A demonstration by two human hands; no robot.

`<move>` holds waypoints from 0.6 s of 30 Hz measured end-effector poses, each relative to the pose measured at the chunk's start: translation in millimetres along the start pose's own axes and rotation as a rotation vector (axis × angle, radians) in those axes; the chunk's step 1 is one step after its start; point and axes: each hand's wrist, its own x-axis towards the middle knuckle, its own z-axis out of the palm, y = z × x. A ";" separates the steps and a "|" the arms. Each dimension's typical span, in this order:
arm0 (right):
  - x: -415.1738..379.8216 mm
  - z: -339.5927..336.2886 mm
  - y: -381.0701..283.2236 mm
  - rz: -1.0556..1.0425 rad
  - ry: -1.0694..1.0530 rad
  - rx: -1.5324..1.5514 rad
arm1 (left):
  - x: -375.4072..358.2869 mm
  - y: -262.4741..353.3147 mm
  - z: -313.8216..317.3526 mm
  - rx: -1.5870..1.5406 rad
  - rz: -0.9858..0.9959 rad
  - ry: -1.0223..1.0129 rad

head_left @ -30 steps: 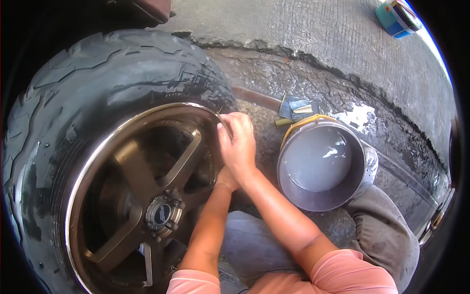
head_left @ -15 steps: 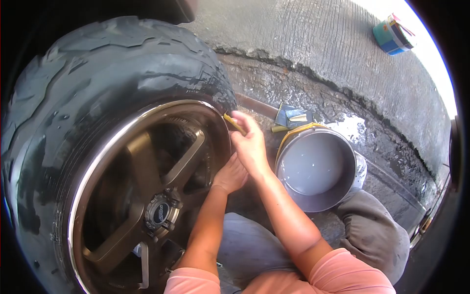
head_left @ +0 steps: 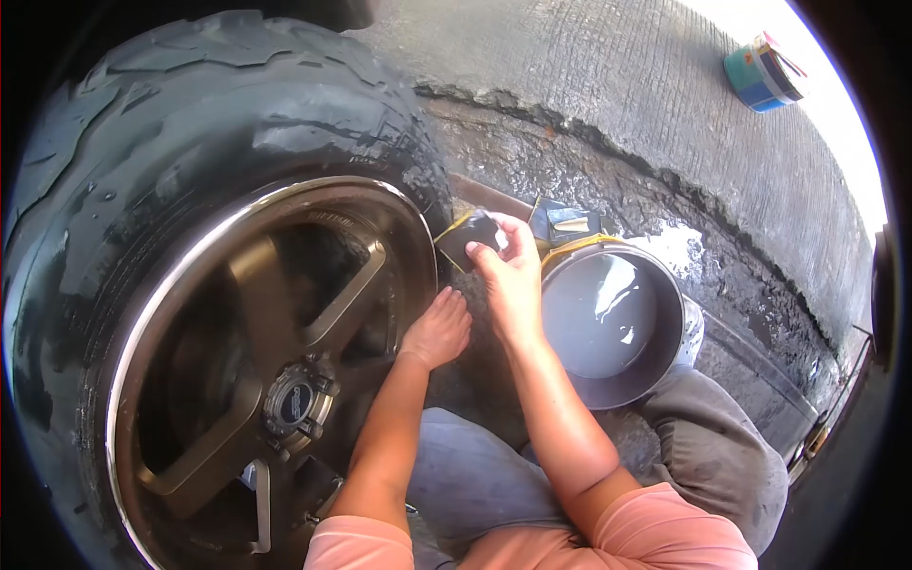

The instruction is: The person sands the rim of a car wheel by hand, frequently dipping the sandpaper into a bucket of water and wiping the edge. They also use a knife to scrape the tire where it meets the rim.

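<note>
In my right hand (head_left: 513,280) is a small dark piece of sandpaper (head_left: 465,241) with a yellowish edge, pinched between thumb and fingers. It is held up beside the outer lip of the bronze wheel rim (head_left: 249,378). My left hand (head_left: 438,329) lies at the rim's right edge, its fingers stretched out and holding nothing. Around the rim sits a big wet black tire (head_left: 228,123) with chunky tread. A bucket (head_left: 676,332) of cloudy grey water stands to the right of my right forearm.
Behind the bucket lie more dark sheets (head_left: 551,220), one with a pale piece on it. A blue-green tub (head_left: 760,76) stands far off at upper right. Wet, broken concrete (head_left: 608,157) runs across the back. My bent knee (head_left: 722,446) is beside the bucket.
My right hand has moved away from the rim and turned, so the sandpaper's dark face shows. My left hand has come apart from it, moving slightly down and left. The view has shifted slightly.
</note>
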 end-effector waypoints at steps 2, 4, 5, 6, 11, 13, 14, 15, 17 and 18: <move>-3.3 0.7 -10.1 0.052 -0.018 0.045 | -0.9 -0.5 2.3 -0.007 0.002 0.003; -3.3 5.0 -6.2 0.048 0.041 0.169 | -1.2 -1.2 4.8 -0.021 0.002 0.005; -2.6 6.2 -3.9 0.046 0.070 0.230 | -1.2 -1.4 6.0 -0.028 0.000 0.007; -1.7 4.4 -1.3 0.044 0.035 0.132 | -1.7 -1.0 7.1 -0.033 -0.001 0.012; 1.3 6.3 6.4 -0.182 -0.002 -0.708 | -4.5 -0.8 16.4 -0.075 -0.026 -0.032; 0.7 19.7 1.2 -0.324 0.057 -0.871 | -0.3 -5.3 21.8 -0.054 0.031 -0.107; 2.3 25.4 -0.5 -0.343 0.050 -0.882 | 1.4 -5.2 23.6 -0.046 0.060 -0.144; 3.5 30.9 -0.1 -0.376 0.046 -0.878 | 4.7 -3.7 13.0 -0.298 -0.071 -0.203; 2.0 42.6 -5.2 -0.434 0.036 -0.886 | 19.4 -1.3 -37.0 -0.796 -0.340 -0.320; 1.3 47.1 -3.2 -0.455 0.017 -0.910 | 17.0 -1.5 -32.8 -0.824 -0.371 -0.324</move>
